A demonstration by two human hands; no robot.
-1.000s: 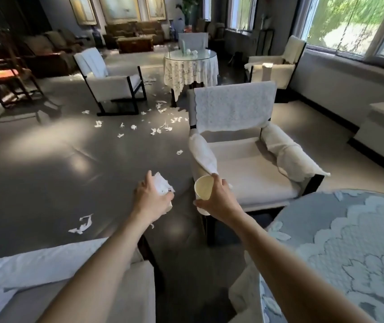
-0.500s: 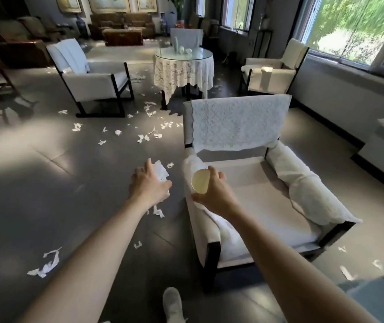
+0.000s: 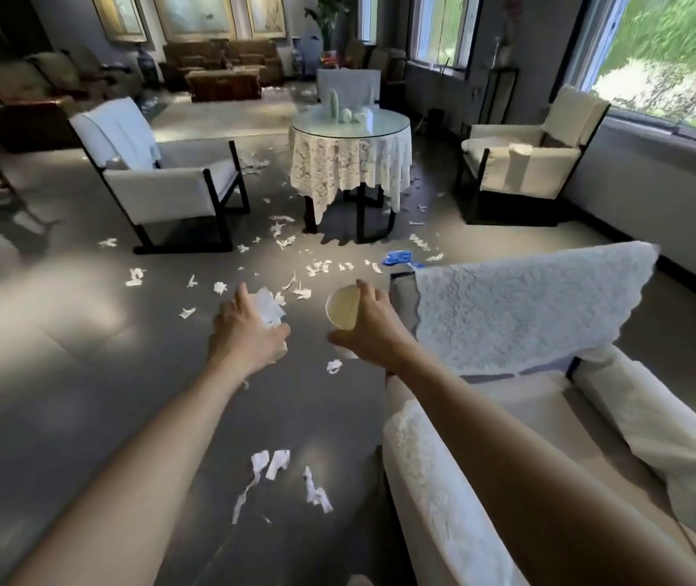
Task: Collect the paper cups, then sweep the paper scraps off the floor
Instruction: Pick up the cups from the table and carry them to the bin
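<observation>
My right hand (image 3: 374, 332) grips a white paper cup (image 3: 343, 308), its open mouth turned toward me. My left hand (image 3: 245, 336) holds a paper cup stuffed with crumpled white paper (image 3: 271, 308); the cup itself is mostly hidden behind the hand. Both hands are stretched out over the dark floor. Torn white paper scraps (image 3: 287, 243) lie scattered between the round table and me, and a few longer scraps (image 3: 272, 463) lie close below my arms. Small white items (image 3: 352, 116) stand on the far round table; I cannot tell whether they are cups.
A white armchair with a lace cover (image 3: 524, 315) stands close on my right. A round glass-topped table with a lace cloth (image 3: 350, 162) is ahead, with white armchairs to its left (image 3: 160, 184) and right (image 3: 524, 162). A blue object (image 3: 399, 259) lies on the floor behind the near chair.
I have walked forward past the near armchair, which slid to my right. The round table and the scraps are closer. Both hands keep the same hold on their cups.
</observation>
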